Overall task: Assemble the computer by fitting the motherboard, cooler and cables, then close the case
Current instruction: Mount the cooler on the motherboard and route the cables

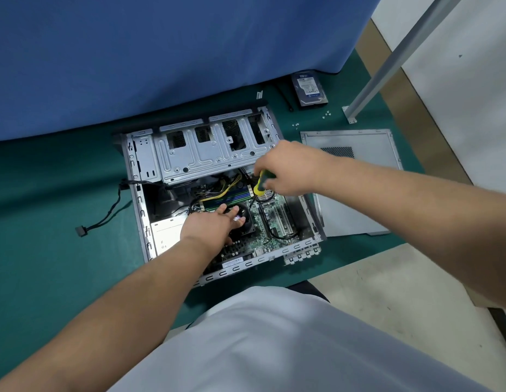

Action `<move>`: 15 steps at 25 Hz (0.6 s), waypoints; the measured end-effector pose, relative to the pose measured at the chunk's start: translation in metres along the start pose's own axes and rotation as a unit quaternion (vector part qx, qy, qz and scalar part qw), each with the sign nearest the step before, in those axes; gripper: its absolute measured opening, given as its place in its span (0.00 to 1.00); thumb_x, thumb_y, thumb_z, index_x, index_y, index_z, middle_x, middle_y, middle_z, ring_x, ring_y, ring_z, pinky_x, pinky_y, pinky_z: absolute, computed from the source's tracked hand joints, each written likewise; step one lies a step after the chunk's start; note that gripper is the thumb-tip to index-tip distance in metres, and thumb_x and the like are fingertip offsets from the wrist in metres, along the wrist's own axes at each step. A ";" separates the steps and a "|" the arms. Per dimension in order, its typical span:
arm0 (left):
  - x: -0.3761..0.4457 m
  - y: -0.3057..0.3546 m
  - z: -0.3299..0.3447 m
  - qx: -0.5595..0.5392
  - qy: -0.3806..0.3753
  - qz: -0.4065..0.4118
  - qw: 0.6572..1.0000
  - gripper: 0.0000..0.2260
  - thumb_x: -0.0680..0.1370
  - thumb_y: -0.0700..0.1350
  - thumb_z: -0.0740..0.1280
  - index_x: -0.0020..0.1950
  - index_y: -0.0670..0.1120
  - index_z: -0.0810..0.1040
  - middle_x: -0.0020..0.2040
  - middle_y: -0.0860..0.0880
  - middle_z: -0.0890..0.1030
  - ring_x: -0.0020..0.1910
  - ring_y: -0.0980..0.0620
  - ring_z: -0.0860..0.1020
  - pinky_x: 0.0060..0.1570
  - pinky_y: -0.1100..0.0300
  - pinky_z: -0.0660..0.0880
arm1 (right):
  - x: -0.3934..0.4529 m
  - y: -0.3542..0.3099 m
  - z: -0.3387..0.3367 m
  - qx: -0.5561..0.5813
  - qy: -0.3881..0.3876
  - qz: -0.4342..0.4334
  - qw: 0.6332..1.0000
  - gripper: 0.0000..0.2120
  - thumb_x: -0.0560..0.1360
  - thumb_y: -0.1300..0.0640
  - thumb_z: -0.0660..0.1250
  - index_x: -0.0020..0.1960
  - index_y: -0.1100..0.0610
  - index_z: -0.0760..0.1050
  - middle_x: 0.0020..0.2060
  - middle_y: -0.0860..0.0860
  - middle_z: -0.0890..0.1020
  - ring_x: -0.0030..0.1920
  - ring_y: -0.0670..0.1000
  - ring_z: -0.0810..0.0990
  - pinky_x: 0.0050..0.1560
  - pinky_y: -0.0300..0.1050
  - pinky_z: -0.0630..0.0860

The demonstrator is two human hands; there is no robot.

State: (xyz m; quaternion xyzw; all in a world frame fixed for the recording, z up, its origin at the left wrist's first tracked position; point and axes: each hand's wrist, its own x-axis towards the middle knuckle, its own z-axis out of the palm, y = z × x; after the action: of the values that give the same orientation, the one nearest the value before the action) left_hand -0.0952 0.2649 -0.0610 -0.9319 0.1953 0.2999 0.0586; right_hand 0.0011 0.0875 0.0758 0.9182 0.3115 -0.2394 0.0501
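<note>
Head view first: nearest us, our left hand (210, 222) reaches into the open computer case (172, 154) and lies on the black CPU cooler (246, 219), fingers spread and nearly straight, steadying it on the motherboard (274, 219). Just beyond and to the right, our right hand (288, 168) has its grip wrapped round the yellow-green screwdriver (261, 183), whose long axis slants down and toward us, its tip aimed at the cooler's far right corner; whether it is seated in a screw we cannot tell. We judge the cooler is being fastened, the right hand being nearer that corner. Farther off on the green table (48, 250) lie the side panel (356, 176), loose screws (326, 114) and a hard drive (309, 90).
</note>
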 end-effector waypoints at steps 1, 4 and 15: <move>0.000 0.000 -0.001 -0.001 -0.004 0.001 1.000 0.32 0.86 0.48 0.63 0.82 0.65 0.48 0.84 0.56 0.46 0.77 0.52 0.67 0.46 0.48 0.82 | 0.000 -0.004 0.006 0.056 0.017 0.074 0.995 0.17 0.82 0.45 0.61 0.46 0.56 0.81 0.37 0.52 0.84 0.42 0.54 0.83 0.37 0.42 0.72; 0.001 -0.001 -0.002 -0.006 -0.011 0.003 1.000 0.31 0.86 0.50 0.62 0.83 0.65 0.47 0.84 0.56 0.45 0.76 0.51 0.70 0.46 0.48 0.82 | 0.003 -0.019 0.023 0.120 0.061 0.222 0.966 0.28 0.83 0.39 0.53 0.34 0.57 0.72 0.31 0.52 0.78 0.33 0.54 0.78 0.32 0.43 0.70; 0.000 0.000 -0.002 -0.003 -0.014 0.000 1.000 0.31 0.86 0.51 0.61 0.83 0.65 0.47 0.84 0.56 0.45 0.76 0.52 0.70 0.41 0.51 0.79 | 0.005 -0.006 0.006 0.039 0.077 0.074 0.993 0.13 0.84 0.47 0.61 0.54 0.54 0.79 0.44 0.53 0.80 0.49 0.58 0.80 0.42 0.49 0.74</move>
State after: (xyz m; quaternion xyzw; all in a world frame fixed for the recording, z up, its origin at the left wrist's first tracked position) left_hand -0.0940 0.2645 -0.0588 -0.9278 0.1935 0.3137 0.0584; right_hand -0.0015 0.0941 0.0679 0.9557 0.2357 -0.1759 0.0073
